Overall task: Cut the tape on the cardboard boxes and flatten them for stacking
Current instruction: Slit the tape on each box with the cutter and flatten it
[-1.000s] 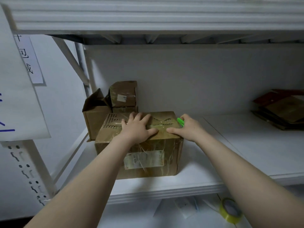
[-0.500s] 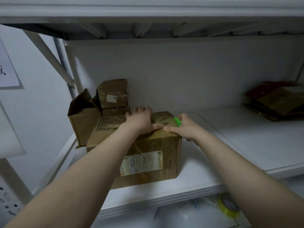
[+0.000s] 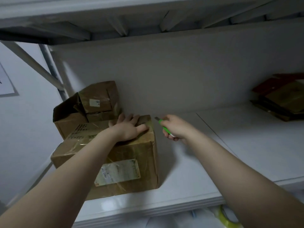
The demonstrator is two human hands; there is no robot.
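Three cardboard boxes stand at the left of the frame on a white shelf point(image 3: 205, 162). The nearest and largest box point(image 3: 131, 152) sits closed at lower centre-left, with a pale, worn label point(image 3: 118, 171) on its front face and clear tape point(image 3: 77, 143) glinting across its top. The left hand point(image 3: 130, 129) lies palm down on the far right part of that top, fingers straight and spread, gripping nothing. Just right of the box's far corner, and clear of the cardboard, the right hand point(image 3: 178, 129) is curled round a green utility knife point(image 3: 165, 130); its short grey blade points up and left, toward the box corner without touching it.

Behind the large box, an open box point(image 3: 69, 119) stands with a flap raised. A smaller taped box point(image 3: 100, 96) rests tilted beside it, against the back panel, on something I cannot make out. At the far right of the frame a stack of flattened cardboard point(image 3: 283, 97) lies on the same shelf, well apart from the hands. Below the shelf's front edge, at lower right, part of a yellowish tape roll point(image 3: 225, 218) shows. A sheet of paper point(image 3: 6, 86) hangs on the wall at the left edge.
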